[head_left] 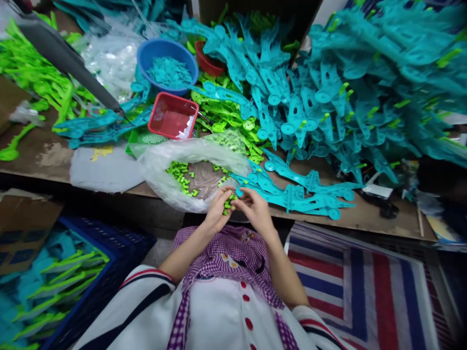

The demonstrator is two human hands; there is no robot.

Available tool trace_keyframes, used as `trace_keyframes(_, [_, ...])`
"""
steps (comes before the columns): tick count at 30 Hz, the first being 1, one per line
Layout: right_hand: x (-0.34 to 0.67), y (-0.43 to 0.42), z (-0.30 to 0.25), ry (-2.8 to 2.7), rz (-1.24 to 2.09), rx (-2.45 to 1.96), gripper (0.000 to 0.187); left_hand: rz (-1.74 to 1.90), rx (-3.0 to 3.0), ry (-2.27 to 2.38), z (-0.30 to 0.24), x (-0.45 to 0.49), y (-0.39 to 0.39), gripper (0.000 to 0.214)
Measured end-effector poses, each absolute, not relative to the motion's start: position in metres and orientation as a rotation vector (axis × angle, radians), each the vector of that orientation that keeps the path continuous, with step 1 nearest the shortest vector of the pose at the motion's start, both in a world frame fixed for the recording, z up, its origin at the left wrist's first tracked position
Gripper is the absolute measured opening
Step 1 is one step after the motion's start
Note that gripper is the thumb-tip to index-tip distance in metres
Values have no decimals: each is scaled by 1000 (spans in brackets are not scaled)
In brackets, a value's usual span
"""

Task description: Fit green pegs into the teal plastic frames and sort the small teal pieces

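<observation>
Close together at the bench's front edge, my two hands meet over several small green plastic pieces [228,203]. My left hand [218,209] is curled round a small heap of them. The fingers of my right hand [255,206] are bent in a pinch at the heap's right side; whether a single piece is between the fingertips is too small to tell. Just beyond my left hand lies a wide-open clear plastic bag [156,170] with more loose green pieces [178,175] inside. Right of my hands, turquoise plastic parts [295,197] lie along the bench edge.
Behind the bag stand a red basket [156,114] and a blue bowl [140,58] of turquoise pieces. Turquoise parts [328,97] are piled high at right. A grey power screwdriver [69,58] hangs at left. Below are a blue crate [120,253] and a striped bag [365,287].
</observation>
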State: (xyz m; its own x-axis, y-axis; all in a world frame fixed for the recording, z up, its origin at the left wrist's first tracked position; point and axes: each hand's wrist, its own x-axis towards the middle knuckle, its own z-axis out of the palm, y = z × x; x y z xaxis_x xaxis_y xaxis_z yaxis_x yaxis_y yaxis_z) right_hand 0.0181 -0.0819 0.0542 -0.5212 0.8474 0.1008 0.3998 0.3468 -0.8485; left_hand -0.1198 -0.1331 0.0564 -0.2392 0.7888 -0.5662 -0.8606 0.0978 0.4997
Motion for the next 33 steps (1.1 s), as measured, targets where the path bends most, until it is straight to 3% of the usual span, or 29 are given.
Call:
trace_keyframes(3, [-8,-84,53,-1947,1244,-1037,30,1607,-125,923,56,-119,-126,25])
trace_keyframes(8, [-11,-57,72,-2086,1185,-932,22,1581,-199,854,64,-125,-115,12])
trace_keyframes(14, [9,-26,95,-2024,1172,-821,25,1494,-50,828,84,-128,-85,12])
trace_keyframes(24, [69,38,73,-1592,1173,-1198,41,1400,-168,553,115,-139,-16,26])
trace_keyframes(29, [90,43,51,-1786,1131,-1217,48,1319,13,804,92,-158,-27,17])
trace_keyframes(33, [78,67,40,-1849,924,-1326,43,1256,683,1173,84,-119,-32,15])
